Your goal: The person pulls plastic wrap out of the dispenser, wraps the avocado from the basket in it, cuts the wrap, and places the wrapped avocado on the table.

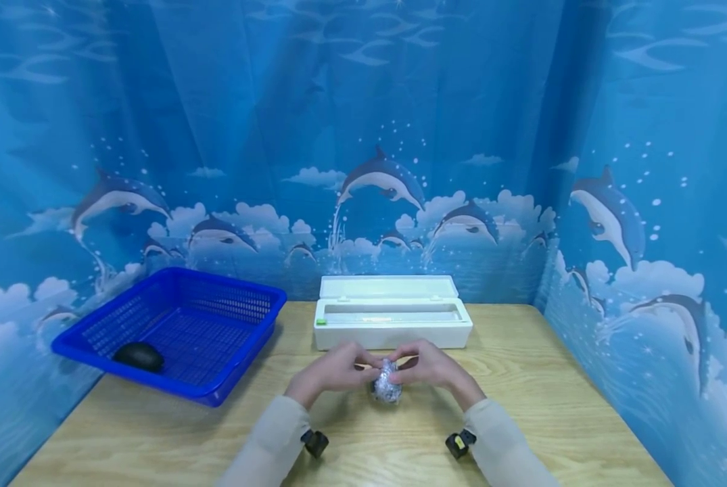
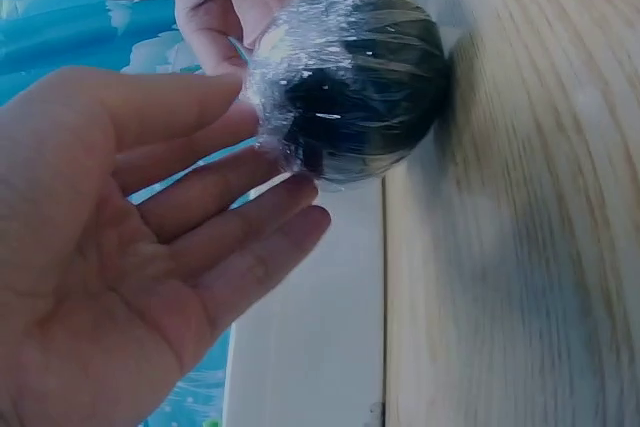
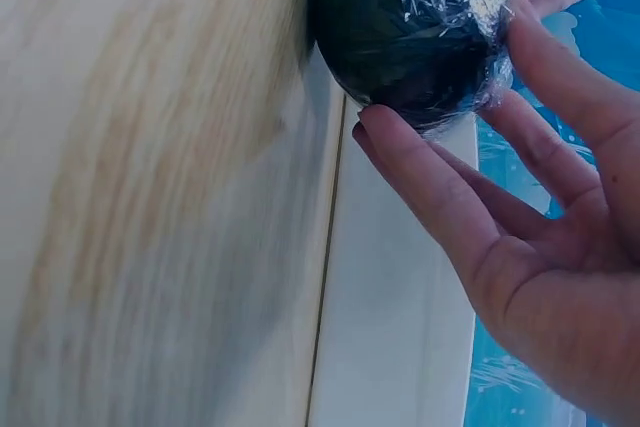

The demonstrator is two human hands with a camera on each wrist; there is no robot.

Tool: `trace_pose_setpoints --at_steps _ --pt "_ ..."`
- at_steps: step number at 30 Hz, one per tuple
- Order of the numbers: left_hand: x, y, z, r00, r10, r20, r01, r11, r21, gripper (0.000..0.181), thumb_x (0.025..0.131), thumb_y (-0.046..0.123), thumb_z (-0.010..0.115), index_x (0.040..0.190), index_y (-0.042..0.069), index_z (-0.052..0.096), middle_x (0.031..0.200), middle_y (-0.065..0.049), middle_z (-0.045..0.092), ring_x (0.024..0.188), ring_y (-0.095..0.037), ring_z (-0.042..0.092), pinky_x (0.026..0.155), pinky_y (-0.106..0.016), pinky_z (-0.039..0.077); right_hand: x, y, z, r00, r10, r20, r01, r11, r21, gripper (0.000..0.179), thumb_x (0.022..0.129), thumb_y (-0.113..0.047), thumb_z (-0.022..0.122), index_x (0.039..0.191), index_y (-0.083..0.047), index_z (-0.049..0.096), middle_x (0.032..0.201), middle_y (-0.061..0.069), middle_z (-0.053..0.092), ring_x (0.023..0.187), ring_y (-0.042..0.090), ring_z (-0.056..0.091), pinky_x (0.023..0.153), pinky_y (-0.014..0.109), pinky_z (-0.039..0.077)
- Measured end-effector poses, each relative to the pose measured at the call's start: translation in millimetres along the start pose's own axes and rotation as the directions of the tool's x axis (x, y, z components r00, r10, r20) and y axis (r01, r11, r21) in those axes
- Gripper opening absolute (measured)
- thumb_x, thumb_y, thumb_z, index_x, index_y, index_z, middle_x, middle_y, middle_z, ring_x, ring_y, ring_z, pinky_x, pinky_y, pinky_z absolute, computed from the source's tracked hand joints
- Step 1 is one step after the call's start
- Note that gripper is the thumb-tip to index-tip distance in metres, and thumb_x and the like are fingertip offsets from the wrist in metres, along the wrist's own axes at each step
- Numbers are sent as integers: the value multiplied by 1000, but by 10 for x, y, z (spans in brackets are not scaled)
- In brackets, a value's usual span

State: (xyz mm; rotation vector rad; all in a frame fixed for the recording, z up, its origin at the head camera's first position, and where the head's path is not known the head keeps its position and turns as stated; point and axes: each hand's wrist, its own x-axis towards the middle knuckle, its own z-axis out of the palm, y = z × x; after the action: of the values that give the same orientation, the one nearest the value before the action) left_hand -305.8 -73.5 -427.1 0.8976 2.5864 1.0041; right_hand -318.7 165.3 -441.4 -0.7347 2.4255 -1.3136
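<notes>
A dark avocado (image 1: 387,390) wrapped in clear cling film stands on the wooden table between both hands. In the left wrist view, the film is bunched and crinkled at the top of the avocado (image 2: 385,77) and stretched smooth over its dark side. My left hand (image 1: 337,369) pinches the gathered film from the left with thumb and forefinger, its other fingers extended beside the fruit. From the right, my right hand (image 1: 434,370) pinches the same gathered film. The right wrist view shows that hand's (image 3: 560,267) other fingertips against the side of the wrapped avocado (image 3: 400,42).
Just beyond the hands stands a white cling film dispenser box (image 1: 393,337) with its lid (image 1: 387,287) raised and a green slider (image 1: 320,322) at its left end. A blue plastic basket (image 1: 241,368) at the left contains another dark avocado (image 1: 139,356). Dolphin-print curtains (image 1: 491,135) hang behind the table.
</notes>
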Motion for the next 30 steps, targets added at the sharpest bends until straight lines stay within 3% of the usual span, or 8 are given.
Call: trace_pose_setpoints --at_steps 5,11,15,20,23,25,27,30 --pt "-15 -34 -27 999 47 26 -46 999 -11 36 99 16 66 135 12 67 138 -7 69 129 -26 65 108 -45 55 -14 -7 1 996 -73 -44 67 991 -113 37 91 -19 78 124 -3 72 129 20 72 115 39 71 98 47 60" --pt "-15 -42 -34 996 72 44 -74 996 44 41 95 10 71 136 14 67 140 -3 68 133 -24 62 112 -45 52 -12 -2 -22 988 -136 -75 117 969 -218 28 95 -17 72 121 -5 74 123 15 75 115 32 72 101 44 59" --pt "1 -20 -10 998 60 25 -62 993 97 44 89 7 79 131 17 71 135 1 71 130 -24 64 111 -46 52 -25 4 -59 992 -121 -35 111 971 -213 27 96 -18 72 120 -6 75 120 13 76 86 12 72 77 20 59" --pt "31 -33 47 996 83 -39 -77 987 141 49 80 4 86 125 17 74 131 1 73 128 -23 66 110 -43 53 -44 -6 -112 992 -116 46 123 974 -188 31 99 -10 66 129 -3 69 124 18 74 57 4 40 53 16 39" --pt "40 -57 71 992 106 -74 -94 985 141 48 77 6 88 122 14 75 128 -1 74 123 -22 68 108 -41 55 -55 2 -138 986 -137 99 152 974 -165 41 96 7 57 136 -1 64 132 21 69 71 17 64 72 22 60" --pt "45 -68 76 989 111 -94 -97 986 135 45 78 8 88 120 13 76 125 -3 75 120 -22 70 106 -41 56 -61 12 -147 982 -139 132 158 976 -151 53 91 17 51 140 -1 60 139 22 65 103 33 72 95 35 61" --pt "49 -80 74 987 111 -112 -96 987 131 42 79 12 89 118 12 76 123 -4 76 117 -22 71 104 -40 57 -61 23 -143 979 -131 153 155 976 -154 62 87 22 50 144 -2 56 147 20 58 134 43 58 110 47 51" --pt "54 -97 66 983 126 -136 -108 985 131 37 81 15 88 116 12 77 120 -5 77 113 -22 72 101 -39 59 -50 30 -117 978 -117 173 145 977 -158 68 86 21 57 149 -3 50 154 19 52 144 43 48 114 52 46"
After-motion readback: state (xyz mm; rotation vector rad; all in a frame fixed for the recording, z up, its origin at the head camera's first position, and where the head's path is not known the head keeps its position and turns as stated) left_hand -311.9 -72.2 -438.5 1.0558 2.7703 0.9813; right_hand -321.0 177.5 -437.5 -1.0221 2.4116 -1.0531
